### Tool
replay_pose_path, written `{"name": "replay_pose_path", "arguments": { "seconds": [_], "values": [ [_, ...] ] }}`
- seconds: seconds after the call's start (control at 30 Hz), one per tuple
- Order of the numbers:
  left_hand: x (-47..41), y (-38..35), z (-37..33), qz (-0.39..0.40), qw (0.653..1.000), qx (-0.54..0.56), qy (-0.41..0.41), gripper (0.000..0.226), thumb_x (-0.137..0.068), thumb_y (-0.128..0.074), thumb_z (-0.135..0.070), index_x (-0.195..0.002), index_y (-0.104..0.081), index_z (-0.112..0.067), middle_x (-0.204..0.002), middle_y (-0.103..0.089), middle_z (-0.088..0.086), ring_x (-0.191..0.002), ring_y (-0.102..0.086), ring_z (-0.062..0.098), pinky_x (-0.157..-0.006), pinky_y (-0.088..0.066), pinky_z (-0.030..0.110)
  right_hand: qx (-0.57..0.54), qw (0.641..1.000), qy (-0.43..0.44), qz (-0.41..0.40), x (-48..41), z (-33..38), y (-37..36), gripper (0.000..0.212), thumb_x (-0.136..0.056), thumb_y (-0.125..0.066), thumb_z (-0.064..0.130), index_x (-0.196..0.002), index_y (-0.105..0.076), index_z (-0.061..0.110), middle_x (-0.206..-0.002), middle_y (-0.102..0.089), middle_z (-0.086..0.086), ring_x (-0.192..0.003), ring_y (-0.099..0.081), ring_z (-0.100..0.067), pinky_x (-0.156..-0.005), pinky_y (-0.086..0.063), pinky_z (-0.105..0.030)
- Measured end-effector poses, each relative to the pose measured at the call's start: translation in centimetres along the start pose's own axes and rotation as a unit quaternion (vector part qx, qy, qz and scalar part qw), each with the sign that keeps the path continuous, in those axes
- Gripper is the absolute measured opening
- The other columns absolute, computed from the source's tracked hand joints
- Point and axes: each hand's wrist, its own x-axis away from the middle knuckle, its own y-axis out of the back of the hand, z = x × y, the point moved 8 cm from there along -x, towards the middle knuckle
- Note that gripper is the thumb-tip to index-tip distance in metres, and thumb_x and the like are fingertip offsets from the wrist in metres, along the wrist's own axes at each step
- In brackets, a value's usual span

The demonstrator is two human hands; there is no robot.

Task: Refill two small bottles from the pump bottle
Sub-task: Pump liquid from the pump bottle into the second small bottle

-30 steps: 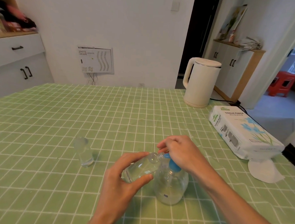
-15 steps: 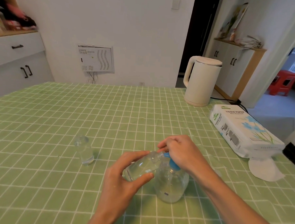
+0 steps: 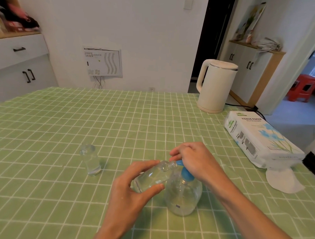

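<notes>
A clear pump bottle [image 3: 183, 198] with a blue pump head [image 3: 186, 173] stands on the green checked tablecloth near the front. My right hand [image 3: 193, 159] rests on top of the pump head, fingers curled over it. My left hand [image 3: 131, 194] grips a small clear bottle [image 3: 153, 176], tilted with its open mouth against the pump's blue spout. A second small clear bottle [image 3: 90, 160] stands upright and uncapped to the left, apart from both hands.
A cream electric kettle [image 3: 215, 85] stands at the table's back right, its cord running off the edge. A tissue paper pack [image 3: 257, 139] lies along the right edge with a loose white tissue [image 3: 284, 181] in front of it. Cabinets stand behind the table.
Hands and bottles hold nearly the same pose; only the view has shifted slightly.
</notes>
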Motion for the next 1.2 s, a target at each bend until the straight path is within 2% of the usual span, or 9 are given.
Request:
{"name": "replay_pose_path", "arguments": {
  "seconds": [0.13, 0.4, 0.53, 0.67, 0.93, 1.07, 1.2],
  "values": [
    [-0.03, -0.11, -0.04, -0.002, 1.0, -0.003, -0.003, 0.05, -0.072, -0.09, -0.026, -0.119, -0.075, -0.037, -0.12, -0.078, -0.015, -0.118, -0.071, 0.013, -0.098, -0.051, 0.015, -0.003, 1.0, -0.008, 0.004, 0.16, -0.4, -0.33, 0.035, -0.099, -0.048, 0.021, -0.084, -0.08, 0.026, -0.089, -0.081, 0.01, -0.097, -0.073, -0.01, -0.096, -0.056, -0.037],
    [0.11, -0.11, -0.18, 0.001, 1.0, -0.001, -0.001, 0.049, -0.072, -0.089, -0.023, -0.118, -0.076, -0.035, -0.119, -0.078, -0.014, -0.117, -0.071, 0.012, -0.097, -0.05, 0.014, 0.004, 1.0, -0.004, 0.003, 0.12, 0.12, 0.16, 0.034, -0.1, -0.05, 0.023, -0.083, -0.08, 0.025, -0.087, -0.08, 0.012, -0.098, -0.072, -0.01, -0.091, -0.054, -0.032],
    [0.04, -0.01, -0.21, -0.001, 1.0, 0.005, 0.001, 0.05, -0.073, -0.089, -0.023, -0.117, -0.075, -0.039, -0.12, -0.078, -0.013, -0.118, -0.071, 0.013, -0.097, -0.05, 0.013, 0.011, 1.0, -0.002, 0.003, 0.11, 0.23, 0.29, 0.034, -0.1, -0.05, 0.023, -0.083, -0.079, 0.025, -0.089, -0.08, 0.012, -0.097, -0.073, -0.011, -0.094, -0.055, -0.037],
    [0.02, -0.17, 0.1, 0.004, 1.0, 0.002, 0.002, 0.05, -0.073, -0.089, -0.025, -0.119, -0.075, -0.038, -0.122, -0.077, -0.014, -0.119, -0.071, 0.014, -0.098, -0.05, 0.014, 0.004, 1.0, -0.006, 0.003, 0.09, 0.06, -0.01, 0.035, -0.099, -0.049, 0.022, -0.083, -0.08, 0.026, -0.088, -0.081, 0.012, -0.098, -0.073, -0.01, -0.093, -0.055, -0.035],
    [0.09, -0.36, 0.37, 0.007, 1.0, 0.009, 0.01, 0.051, -0.073, -0.09, -0.022, -0.119, -0.075, -0.038, -0.121, -0.078, -0.014, -0.118, -0.071, 0.012, -0.1, -0.051, 0.018, 0.008, 1.0, -0.017, 0.001, 0.32, -0.19, -0.16, 0.033, -0.098, -0.052, 0.023, -0.084, -0.081, 0.021, -0.089, -0.081, 0.011, -0.096, -0.074, -0.015, -0.099, -0.057, -0.043],
    [0.19, -0.1, 0.13, 0.006, 1.0, 0.012, 0.01, 0.05, -0.074, -0.089, -0.023, -0.119, -0.075, -0.039, -0.122, -0.077, -0.013, -0.118, -0.071, 0.011, -0.099, -0.05, 0.014, 0.001, 1.0, -0.014, 0.001, 0.32, 0.15, 0.15, 0.034, -0.098, -0.051, 0.024, -0.084, -0.081, 0.022, -0.088, -0.081, 0.011, -0.096, -0.073, -0.01, -0.1, -0.055, -0.04],
    [0.14, -0.15, 0.06, 0.008, 1.0, 0.016, 0.009, 0.05, -0.074, -0.089, -0.024, -0.119, -0.075, -0.04, -0.123, -0.077, -0.013, -0.12, -0.07, 0.014, -0.101, -0.05, 0.016, 0.003, 1.0, -0.01, 0.004, 0.41, 0.24, 0.23, 0.034, -0.099, -0.051, 0.024, -0.082, -0.081, 0.024, -0.09, -0.08, 0.011, -0.097, -0.073, -0.011, -0.099, -0.055, -0.04]
  ]
}}
